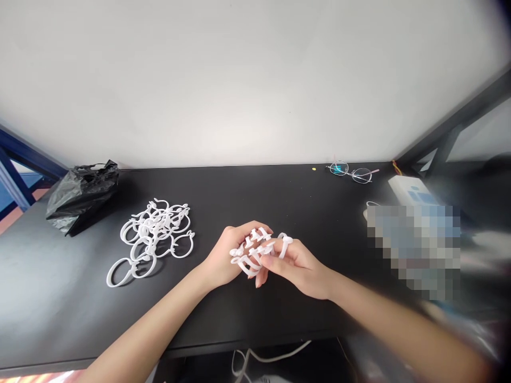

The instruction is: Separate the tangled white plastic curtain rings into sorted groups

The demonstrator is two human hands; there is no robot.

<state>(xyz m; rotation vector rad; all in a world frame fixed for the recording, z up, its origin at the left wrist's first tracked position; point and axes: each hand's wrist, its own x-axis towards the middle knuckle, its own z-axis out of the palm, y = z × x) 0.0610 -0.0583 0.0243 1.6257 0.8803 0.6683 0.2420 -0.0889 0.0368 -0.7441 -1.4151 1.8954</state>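
Observation:
Near the front middle of the black table, my left hand (229, 254) is curled around a bunch of white plastic rings (252, 261) with small knobs on them. My right hand (297, 268) meets it from the right, its thumb and fingers pinching part of the same bunch. One ring of the bunch stands up over the right fingers. Parts of the rings are hidden inside both hands. Left of my hands lies a loose pile of similar white rings (157, 229), overlapping one another, with two at its near end stretching toward the table's front.
A crumpled black plastic bag (85, 194) sits at the far left of the black table (223, 191). Eyeglasses (351, 173) lie near the wall. A white box (413, 189) and blurred items stand at the right. Cables (275, 359) hang below the front edge.

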